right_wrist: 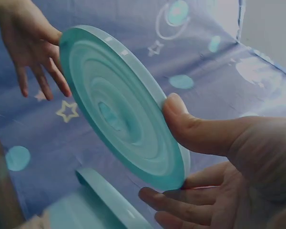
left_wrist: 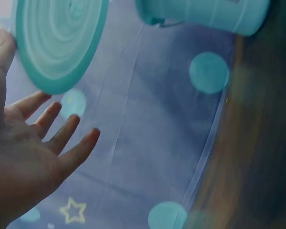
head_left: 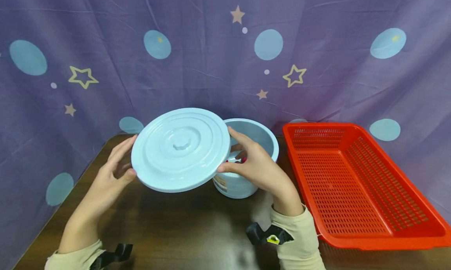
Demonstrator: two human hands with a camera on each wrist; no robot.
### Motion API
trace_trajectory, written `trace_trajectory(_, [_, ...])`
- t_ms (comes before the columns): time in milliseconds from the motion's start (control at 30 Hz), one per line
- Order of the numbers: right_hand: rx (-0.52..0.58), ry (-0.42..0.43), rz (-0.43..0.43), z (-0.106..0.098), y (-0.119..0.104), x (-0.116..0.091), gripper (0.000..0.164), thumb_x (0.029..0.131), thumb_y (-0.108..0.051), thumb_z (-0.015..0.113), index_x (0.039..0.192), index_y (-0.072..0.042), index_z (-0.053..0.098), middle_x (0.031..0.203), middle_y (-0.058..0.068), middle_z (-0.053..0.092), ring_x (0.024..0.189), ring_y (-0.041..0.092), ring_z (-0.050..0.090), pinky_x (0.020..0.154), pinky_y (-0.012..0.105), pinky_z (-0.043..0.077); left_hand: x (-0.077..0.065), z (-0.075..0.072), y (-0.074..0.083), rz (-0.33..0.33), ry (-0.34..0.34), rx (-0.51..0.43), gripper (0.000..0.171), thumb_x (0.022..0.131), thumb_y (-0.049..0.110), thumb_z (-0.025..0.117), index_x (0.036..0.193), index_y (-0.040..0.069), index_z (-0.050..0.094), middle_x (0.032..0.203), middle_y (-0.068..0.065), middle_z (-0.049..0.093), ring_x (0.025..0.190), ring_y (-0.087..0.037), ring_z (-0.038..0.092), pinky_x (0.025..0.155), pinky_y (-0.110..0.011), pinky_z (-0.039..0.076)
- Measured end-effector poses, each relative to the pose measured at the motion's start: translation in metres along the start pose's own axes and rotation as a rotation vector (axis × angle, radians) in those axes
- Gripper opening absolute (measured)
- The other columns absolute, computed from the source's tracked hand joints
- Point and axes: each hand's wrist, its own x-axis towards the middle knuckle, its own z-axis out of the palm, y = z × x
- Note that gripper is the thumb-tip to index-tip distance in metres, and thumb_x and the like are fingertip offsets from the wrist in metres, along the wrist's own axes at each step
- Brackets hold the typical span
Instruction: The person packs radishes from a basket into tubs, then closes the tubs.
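A round light-blue plastic lid (head_left: 181, 149) is held up tilted above the table, a small grip at its centre. My right hand (head_left: 262, 164) pinches its right rim between thumb and fingers. At the opposite rim, my left hand (head_left: 109, 180) holds the lid between thumb and index finger; its other fingers (left_wrist: 69, 133) spread out away from it. Behind the lid and right hand stands an uncovered light-blue bucket (head_left: 266, 138), partly hidden by them. Some small red things (head_left: 243, 160) show inside the bucket, too covered to identify.
To the right lies a large red plastic basket (head_left: 338, 183) with slotted walls, close to the right forearm. Everything stands on a dark brown wooden table (head_left: 176, 231). A purple curtain (head_left: 211, 66) with stars and dots hangs right behind it.
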Motion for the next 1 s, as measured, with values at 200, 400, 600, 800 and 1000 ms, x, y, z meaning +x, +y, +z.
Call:
trace_trajectory(200, [0.063,-0.007,0.038,-0.016,0.010,-0.002,0.093,0.078,-0.016,0.086,0.155,-0.013,0.033,0.131,0.007,0.061,0.109,0.023,0.061,0.081,0.038,0.055,0.010,0.018,0.006,-0.060,-0.007,-0.079,0.061,0.103,0.033,0.055,0.157,0.027,0.028,0.162,0.004,0.020,0.148,-0.015,0.009,0.113,-0.063,0.010])
trace_trajectory(400, [-0.010,0.033,0.096,-0.028,0.019,-0.009,0.088,0.080,-0.023,0.085,0.153,-0.013,0.037,0.144,0.008,0.051,0.122,0.035,0.053,0.096,0.048,0.048,0.022,0.038,0.003,-0.057,-0.001,-0.137,0.065,0.100,0.044,0.055,0.157,0.024,0.030,0.162,0.000,0.020,0.149,-0.022,0.007,0.112,-0.067,0.002])
trace_trajectory(600, [-0.052,0.105,0.152,-0.039,0.027,-0.017,0.086,0.078,-0.022,0.086,0.151,-0.010,0.042,0.148,0.011,0.048,0.134,0.036,0.042,0.106,0.051,0.038,0.039,0.054,-0.002,-0.041,-0.039,-0.172,0.068,0.098,0.050,0.055,0.156,0.026,0.031,0.162,0.000,0.020,0.148,-0.025,0.003,0.113,-0.063,-0.002])
trace_trajectory(800, [-0.114,0.165,0.182,-0.047,0.032,-0.024,0.087,0.076,-0.019,0.088,0.148,-0.002,0.044,0.150,0.018,0.043,0.139,0.032,0.036,0.114,0.049,0.029,0.058,0.068,-0.014,-0.027,-0.123,-0.207,0.073,0.095,0.057,0.055,0.157,0.028,0.029,0.162,0.002,0.019,0.147,-0.024,0.002,0.111,-0.068,0.004])
trace_trajectory(1000, [-0.112,0.204,0.245,-0.047,0.035,-0.029,0.087,0.077,-0.019,0.087,0.149,0.001,0.041,0.145,0.018,0.049,0.120,0.034,0.051,0.100,0.047,0.042,0.074,0.082,-0.026,-0.036,-0.183,-0.221,0.079,0.096,0.058,0.052,0.158,0.016,0.027,0.163,-0.004,0.018,0.149,-0.027,0.001,0.113,-0.063,-0.004])
